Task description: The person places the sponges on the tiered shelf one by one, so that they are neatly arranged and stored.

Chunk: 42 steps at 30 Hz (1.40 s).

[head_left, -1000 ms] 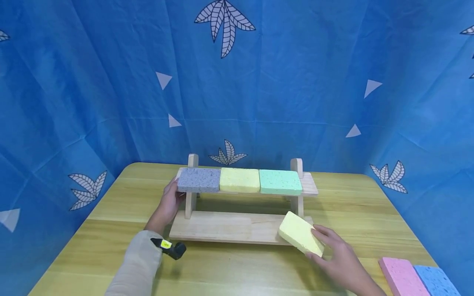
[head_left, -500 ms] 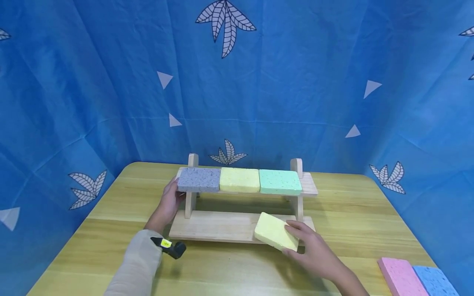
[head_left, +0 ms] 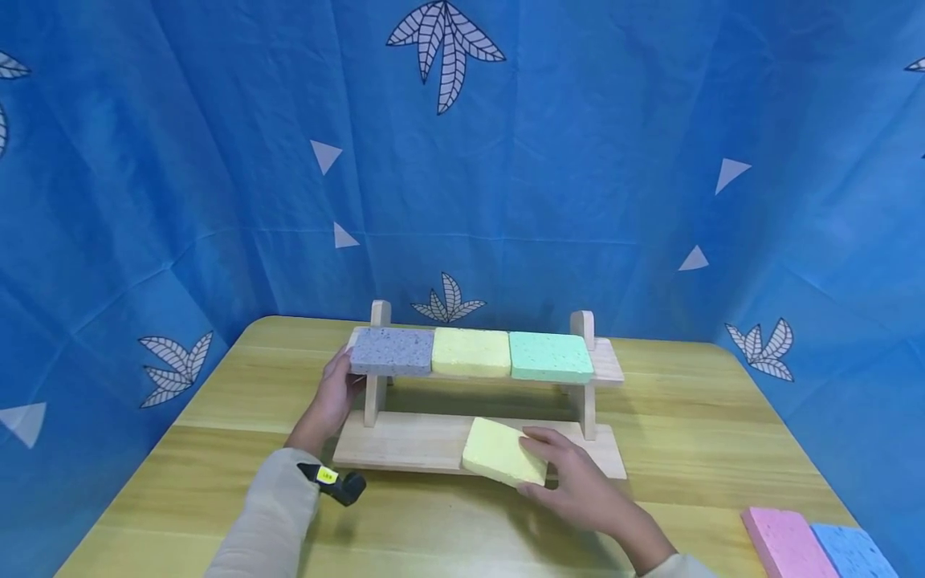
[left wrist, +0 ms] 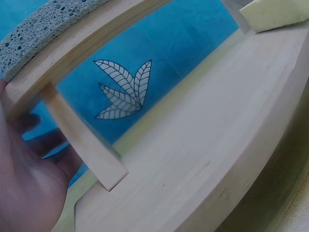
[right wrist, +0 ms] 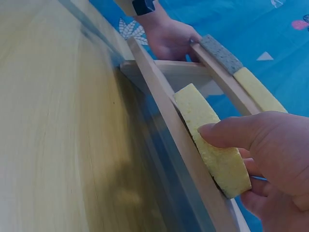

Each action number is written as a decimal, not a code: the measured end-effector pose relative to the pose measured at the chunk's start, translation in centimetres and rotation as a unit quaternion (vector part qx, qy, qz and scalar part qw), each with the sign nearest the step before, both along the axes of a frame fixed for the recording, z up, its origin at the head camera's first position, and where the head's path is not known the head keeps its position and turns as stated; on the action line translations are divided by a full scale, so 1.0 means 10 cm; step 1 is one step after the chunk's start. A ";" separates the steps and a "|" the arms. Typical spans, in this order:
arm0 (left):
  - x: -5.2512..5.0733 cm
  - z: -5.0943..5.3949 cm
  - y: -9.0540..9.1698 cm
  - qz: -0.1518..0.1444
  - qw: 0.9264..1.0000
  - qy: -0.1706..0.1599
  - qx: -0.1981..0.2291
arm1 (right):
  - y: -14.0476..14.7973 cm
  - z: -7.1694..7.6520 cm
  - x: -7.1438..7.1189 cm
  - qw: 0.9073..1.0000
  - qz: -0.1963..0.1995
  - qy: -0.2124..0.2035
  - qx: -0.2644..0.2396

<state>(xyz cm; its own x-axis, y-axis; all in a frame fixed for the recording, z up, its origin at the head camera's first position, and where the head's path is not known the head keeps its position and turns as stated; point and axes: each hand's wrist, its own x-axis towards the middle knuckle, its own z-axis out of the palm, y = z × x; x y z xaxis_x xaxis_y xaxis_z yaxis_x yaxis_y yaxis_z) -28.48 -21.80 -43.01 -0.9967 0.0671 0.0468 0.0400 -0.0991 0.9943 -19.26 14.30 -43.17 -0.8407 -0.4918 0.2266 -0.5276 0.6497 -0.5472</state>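
Note:
A two-tier wooden shelf [head_left: 405,441] stands on the table. My left hand [head_left: 334,401] grips the left end of its upper board; in the left wrist view the fingers [left wrist: 46,142] reach behind the upright. Between thumb and fingers, my right hand [head_left: 578,486] holds a pale yellow sponge [head_left: 502,453], tilted over the front of the lower board. In the right wrist view the thumb [right wrist: 236,131] lies on the sponge's side, and its edge is at the board. A grey-purple sponge [head_left: 393,352], a yellow sponge [head_left: 471,352] and a green sponge [head_left: 551,356] lie in a row on top.
At the table's right front lie a pink sponge [head_left: 788,542] and a blue sponge [head_left: 853,550], side by side. A blue curtain [head_left: 462,160] with leaf prints hangs behind the wooden table [head_left: 686,433]. The shelf's right upright [head_left: 587,405] rises near my right hand.
My right hand has carried the yellow sponge leftward, from the lower board's right end toward its middle. My left hand keeps its grip on the shelf.

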 end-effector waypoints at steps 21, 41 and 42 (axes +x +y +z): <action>0.00 -0.02 0.00 0.004 1.000 0.006 -0.013 | -0.67 0.02 -0.19 0.995 0.095 -0.025 0.031; 0.00 0.01 0.01 0.018 1.000 0.011 -0.010 | -1.19 -0.01 -0.27 0.990 0.126 -0.008 0.062; 0.01 0.01 0.01 0.019 1.000 0.011 -0.011 | -1.21 -0.01 -0.27 0.990 0.126 -0.009 0.062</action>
